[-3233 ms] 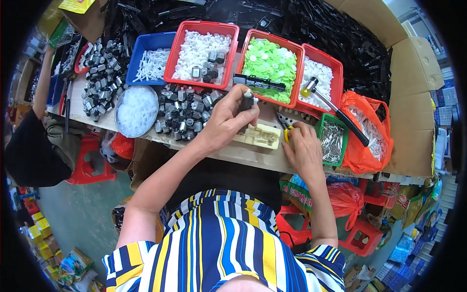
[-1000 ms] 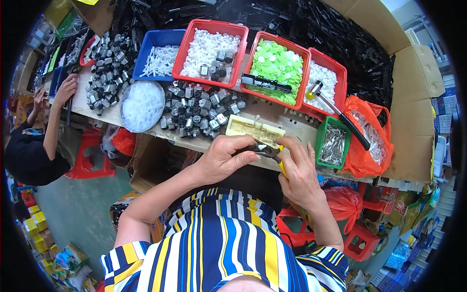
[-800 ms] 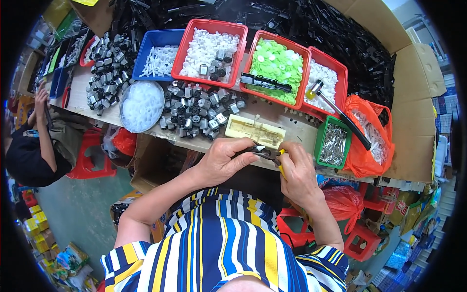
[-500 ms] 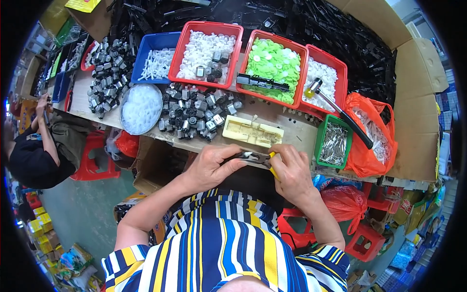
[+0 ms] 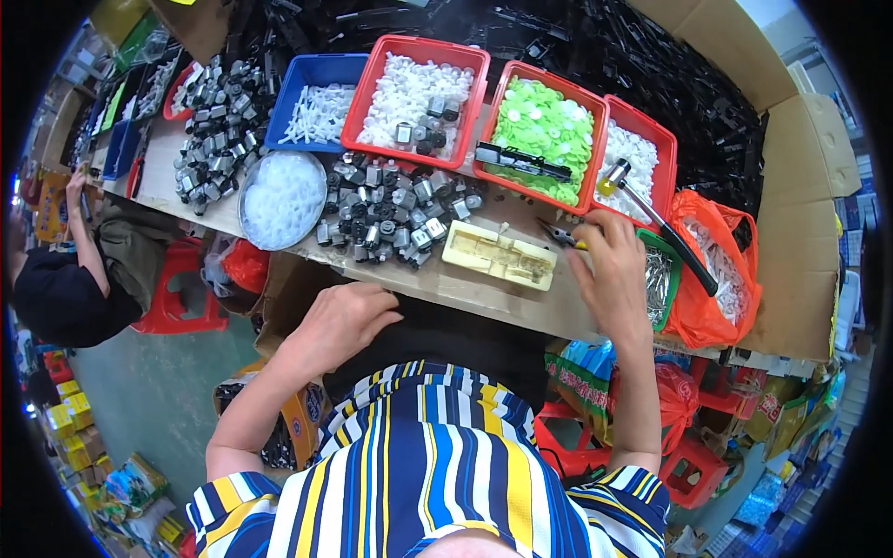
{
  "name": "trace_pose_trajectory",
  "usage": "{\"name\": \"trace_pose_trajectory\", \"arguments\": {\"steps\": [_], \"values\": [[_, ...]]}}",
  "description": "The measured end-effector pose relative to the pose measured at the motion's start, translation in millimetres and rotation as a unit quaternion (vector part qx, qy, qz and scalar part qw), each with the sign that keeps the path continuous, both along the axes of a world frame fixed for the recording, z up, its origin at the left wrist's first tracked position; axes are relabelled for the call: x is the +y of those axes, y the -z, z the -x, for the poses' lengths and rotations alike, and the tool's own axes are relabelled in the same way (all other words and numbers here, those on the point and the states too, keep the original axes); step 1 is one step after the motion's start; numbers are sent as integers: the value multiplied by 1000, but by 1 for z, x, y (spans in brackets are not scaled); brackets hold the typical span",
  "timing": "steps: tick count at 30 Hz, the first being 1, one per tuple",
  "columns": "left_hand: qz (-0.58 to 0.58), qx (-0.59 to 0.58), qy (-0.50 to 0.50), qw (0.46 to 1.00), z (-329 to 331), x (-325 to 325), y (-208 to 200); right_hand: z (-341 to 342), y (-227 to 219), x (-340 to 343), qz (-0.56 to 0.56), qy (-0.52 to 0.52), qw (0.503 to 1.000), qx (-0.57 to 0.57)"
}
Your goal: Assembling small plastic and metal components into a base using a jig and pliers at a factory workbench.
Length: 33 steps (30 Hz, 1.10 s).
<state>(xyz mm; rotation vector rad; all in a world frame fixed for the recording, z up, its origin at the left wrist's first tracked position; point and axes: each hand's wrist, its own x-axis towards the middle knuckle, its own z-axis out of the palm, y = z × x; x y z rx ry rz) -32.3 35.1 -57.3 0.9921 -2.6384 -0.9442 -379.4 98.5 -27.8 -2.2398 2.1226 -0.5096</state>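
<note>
My right hand (image 5: 614, 274) is at the table's right side, closed round the yellow handles of a pair of pliers (image 5: 560, 233). Their dark jaws point away to the far left, near the red tray of green discs. My left hand (image 5: 348, 318) hovers just off the table's near edge with curled fingers. Whatever it may hold is hidden. Between the hands sits a cream moulded block (image 5: 499, 256) with hollows in its top. Left of this block lies a pile of small silver and black motors (image 5: 386, 214).
Behind stand a blue tray (image 5: 279, 126) of white rods, a red tray (image 5: 350, 130) of white parts, and a red tray (image 5: 603, 139) of green discs with a black part across it. A hammer (image 5: 684, 246) leans near an orange bag (image 5: 749, 288). Another person (image 5: 70, 298) sits at left.
My hands have parted. The right has carried the pliers away to the far right, and the left has drawn back leftward. The dark part held between them no longer shows.
</note>
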Motion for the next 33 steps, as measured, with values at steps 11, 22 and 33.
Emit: {"name": "trace_pose_trajectory", "arguments": {"steps": [11, 22, 33], "values": [[262, 108, -30, 959, 44, -23, 17, -6, 22, -89, 105, -20, 994, 6], [309, 24, -8, 951, 53, -31, 14, -25, 12, -21, 72, -159, 983, -52], [33, 212, -125, 969, 44, -39, -3, -31, 22, 0, 5, -167, 985, 38]]}}
